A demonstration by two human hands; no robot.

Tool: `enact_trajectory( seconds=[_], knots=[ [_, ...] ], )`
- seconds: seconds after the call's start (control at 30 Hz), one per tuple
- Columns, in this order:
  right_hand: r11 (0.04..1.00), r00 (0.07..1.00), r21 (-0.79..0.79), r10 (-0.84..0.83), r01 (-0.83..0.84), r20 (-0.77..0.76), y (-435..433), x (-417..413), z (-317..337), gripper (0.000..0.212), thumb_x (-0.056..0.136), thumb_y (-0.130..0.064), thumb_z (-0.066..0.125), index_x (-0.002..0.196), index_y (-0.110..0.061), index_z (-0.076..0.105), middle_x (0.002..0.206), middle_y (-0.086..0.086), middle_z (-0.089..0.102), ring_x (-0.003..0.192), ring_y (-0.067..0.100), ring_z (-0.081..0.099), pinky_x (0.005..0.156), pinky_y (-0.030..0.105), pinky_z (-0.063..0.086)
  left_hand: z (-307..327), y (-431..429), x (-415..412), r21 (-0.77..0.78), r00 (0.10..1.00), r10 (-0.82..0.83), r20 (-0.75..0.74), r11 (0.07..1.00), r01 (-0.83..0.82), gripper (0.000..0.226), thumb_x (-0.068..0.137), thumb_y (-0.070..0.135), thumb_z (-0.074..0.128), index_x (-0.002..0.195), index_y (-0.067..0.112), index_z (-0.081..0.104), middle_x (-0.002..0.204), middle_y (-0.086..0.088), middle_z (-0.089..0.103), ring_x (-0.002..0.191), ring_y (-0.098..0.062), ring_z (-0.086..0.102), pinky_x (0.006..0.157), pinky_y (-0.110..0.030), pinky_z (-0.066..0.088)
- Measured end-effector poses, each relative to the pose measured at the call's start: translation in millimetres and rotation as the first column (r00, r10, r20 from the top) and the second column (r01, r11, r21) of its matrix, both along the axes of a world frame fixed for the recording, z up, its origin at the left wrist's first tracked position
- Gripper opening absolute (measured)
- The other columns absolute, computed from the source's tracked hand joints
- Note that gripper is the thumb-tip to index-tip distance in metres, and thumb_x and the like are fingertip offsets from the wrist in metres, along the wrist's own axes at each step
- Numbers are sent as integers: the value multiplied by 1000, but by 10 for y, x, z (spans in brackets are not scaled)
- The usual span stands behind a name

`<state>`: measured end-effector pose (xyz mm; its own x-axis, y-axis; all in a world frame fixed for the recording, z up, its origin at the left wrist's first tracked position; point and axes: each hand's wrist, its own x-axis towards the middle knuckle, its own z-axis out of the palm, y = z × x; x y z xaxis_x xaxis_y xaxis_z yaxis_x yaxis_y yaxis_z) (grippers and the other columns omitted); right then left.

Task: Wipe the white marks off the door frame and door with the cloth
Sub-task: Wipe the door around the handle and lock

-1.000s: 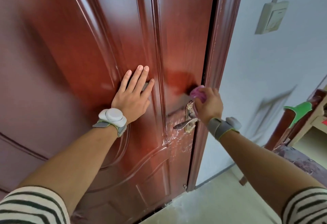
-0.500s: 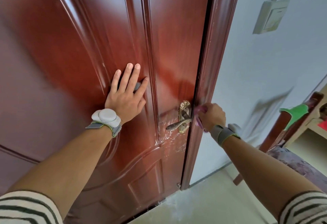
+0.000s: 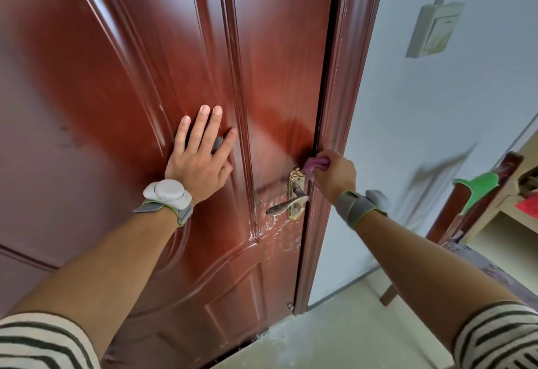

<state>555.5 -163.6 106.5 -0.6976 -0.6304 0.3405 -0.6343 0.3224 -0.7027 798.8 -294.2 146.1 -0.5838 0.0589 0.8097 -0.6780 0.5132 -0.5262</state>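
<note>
Head view

1. Door (image 3: 102,106): reddish-brown, glossy, moulded panels; fills the picture from 8 to 12 o'clock. Shut against its frame.
2. Door frame (image 3: 345,92): same brown, a strip running from 1 o'clock down to 5 o'clock, between door and wall.
3. Door handle (image 3: 286,205): lever on a brass-coloured plate, just right of centre.
4. White marks (image 3: 273,231): smears on the door at 6 and 7 o'clock of the handle.
5. Cloth (image 3: 316,162): pink, bunched, at 1 o'clock of the handle plate, pressed on the seam where door edge meets frame.
6. Right hand (image 3: 334,176): fingers curled round the cloth, gripping it; grey band on the wrist.
7. Left hand (image 3: 201,159): flat on the door at 9 o'clock of the handle, fingers straight and slightly spread. A small grey thing shows under the index finger; what it is cannot be told. White device strapped at the wrist.
8. Wall (image 3: 436,135): pale blue, at 3 o'clock; light switch (image 3: 435,29) at 2 o'clock.
9. Floor (image 3: 334,333): pale, whitish dust by the door foot, at 5 o'clock.
10. Wooden furniture (image 3: 454,211) at 4 o'clock, a green piece (image 3: 477,186) on it
</note>
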Motion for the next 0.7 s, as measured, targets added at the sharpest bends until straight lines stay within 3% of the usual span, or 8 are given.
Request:
enact_trajectory(
  seconds=[0.1,0.23,0.33,0.43,0.5,0.6,0.63,0.7],
  knots=[
    [993,995,-72,96,-97,-23,-132,225,-66,29,72,-1,53,84,-18,74,84,-2,71,84,26,61,80,34,49,15,3,-15,4,1000,-6,2,1000,6,49,85,18,49,132,15,61,150,-24,42,142,-40,34,119,-53,21],
    [878,872,236,459,-417,-170,-123,281,-230,34,73,0,54,80,-23,79,82,-4,75,78,21,67,81,35,53,20,1,-8,11,1000,-11,3,1000,11,48,86,18,48,132,15,61,150,-23,42,142,-39,34,119,-53,21],
    [941,933,105,334,-322,-132,-35,251,-202,33,72,-4,53,84,-21,77,83,-6,74,80,22,65,81,34,53,17,0,-2,11,1000,-7,4,1000,7,49,86,19,46,132,15,61,150,-23,42,142,-39,33,119,-53,22],
    [988,982,-8,154,-155,-114,-62,245,-135,33,74,-3,54,99,-14,74,99,3,72,98,30,58,88,35,45,11,2,-7,26,1000,-12,16,1000,11,49,86,19,46,133,14,61,150,-24,41,142,-40,32,119,-53,20],
    [979,969,58,203,-197,-139,-112,302,-102,34,76,0,53,99,-11,74,101,7,72,99,31,57,90,35,43,14,0,-2,29,1000,-8,17,1000,7,49,87,19,44,133,14,61,151,-24,40,143,-39,32,120,-53,20],
    [874,884,262,450,-409,-123,-128,333,-92,38,75,6,50,92,-15,78,93,3,75,90,22,66,92,35,49,16,1,3,32,1000,-14,14,999,13,49,88,19,43,132,14,61,151,-24,40,143,-40,31,120,-53,20],
    [875,891,263,443,-407,-95,-107,328,-99,39,76,6,51,93,-16,77,91,1,75,87,19,67,91,32,51,17,2,2,37,1000,-21,17,999,20,48,87,19,43,132,14,61,151,-24,40,143,-39,31,120,-53,20],
    [957,963,128,266,-259,-40,-43,277,-79,38,75,2,51,94,-19,76,90,1,74,82,19,66,83,33,54,22,-3,-1,34,1000,-25,14,999,24,49,86,19,46,132,14,62,151,-23,40,143,-39,31,120,-53,19]
  ],
)
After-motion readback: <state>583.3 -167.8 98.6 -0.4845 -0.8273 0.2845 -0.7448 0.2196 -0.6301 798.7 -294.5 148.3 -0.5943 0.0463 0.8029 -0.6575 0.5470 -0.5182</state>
